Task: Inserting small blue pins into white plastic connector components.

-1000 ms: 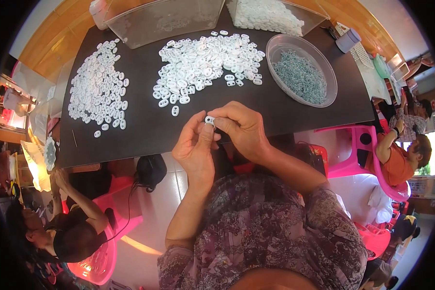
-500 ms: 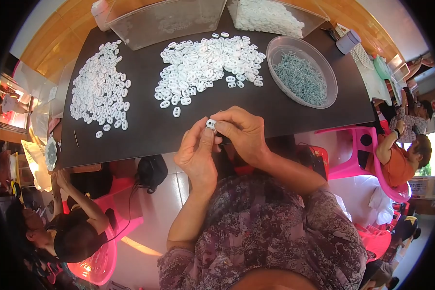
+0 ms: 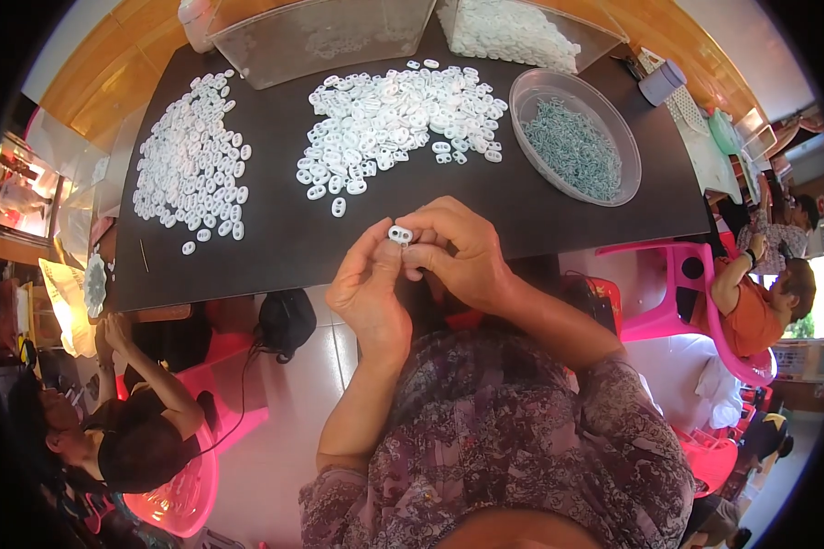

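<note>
Work on one small white two-holed piece (image 3: 400, 235) looks part-way through: the left hand (image 3: 368, 295) and right hand (image 3: 462, 252) both pinch it in a fingertip grip, by the near edge of the surface (image 3: 275, 252). Whether anything has been fitted to it cannot be made out. With the hands as clock centre, a large heap (image 3: 398, 119) of like pieces lies at 12 o'clock and another heap (image 3: 192, 160) at 10; which one is finished, if either, is unclear. Much seems left: the round bowl (image 3: 601, 109) at 2 o'clock holds plenty of thin metallic parts (image 3: 572, 151), and the clear bin (image 3: 604, 41) at 1 o'clock more white pieces.
</note>
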`<state>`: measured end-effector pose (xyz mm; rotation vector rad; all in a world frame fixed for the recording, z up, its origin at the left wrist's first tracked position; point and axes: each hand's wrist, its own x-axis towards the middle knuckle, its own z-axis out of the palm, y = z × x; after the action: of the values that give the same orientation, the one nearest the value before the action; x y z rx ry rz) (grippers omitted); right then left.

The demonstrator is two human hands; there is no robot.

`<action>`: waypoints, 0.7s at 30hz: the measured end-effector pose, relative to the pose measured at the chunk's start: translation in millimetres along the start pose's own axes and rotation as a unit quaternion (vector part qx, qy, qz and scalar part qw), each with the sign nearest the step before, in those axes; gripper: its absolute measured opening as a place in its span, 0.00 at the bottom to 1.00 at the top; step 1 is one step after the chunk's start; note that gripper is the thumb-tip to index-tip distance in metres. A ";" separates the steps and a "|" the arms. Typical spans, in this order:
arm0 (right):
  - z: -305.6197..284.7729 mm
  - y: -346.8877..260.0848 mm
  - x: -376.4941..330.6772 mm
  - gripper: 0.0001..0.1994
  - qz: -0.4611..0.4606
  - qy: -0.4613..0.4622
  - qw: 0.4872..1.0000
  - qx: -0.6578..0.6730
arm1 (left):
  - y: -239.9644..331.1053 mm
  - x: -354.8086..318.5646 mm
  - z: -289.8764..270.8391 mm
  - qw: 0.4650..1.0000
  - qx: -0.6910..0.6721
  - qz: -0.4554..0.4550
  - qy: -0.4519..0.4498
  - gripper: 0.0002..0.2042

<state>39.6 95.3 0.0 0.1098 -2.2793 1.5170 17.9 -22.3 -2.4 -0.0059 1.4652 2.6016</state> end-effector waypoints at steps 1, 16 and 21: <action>-0.5 0.2 1.2 0.13 0.000 0.000 1.000 0.000 | 0.4 0.0 -0.2 1.000 -0.004 -0.002 -0.001 0.10; 1.5 6.7 2.4 0.11 -0.172 0.059 0.976 -0.116 | -1.1 2.4 -4.6 1.000 0.012 -0.002 -0.012 0.08; 1.1 4.7 1.2 0.12 -0.179 0.049 0.974 -0.132 | 3.2 1.5 -9.1 0.999 -0.005 -0.015 -0.045 0.09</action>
<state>36.9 96.4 -4.0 0.3434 -2.2127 1.0086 15.3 -31.5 -4.6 0.0851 1.4118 2.5494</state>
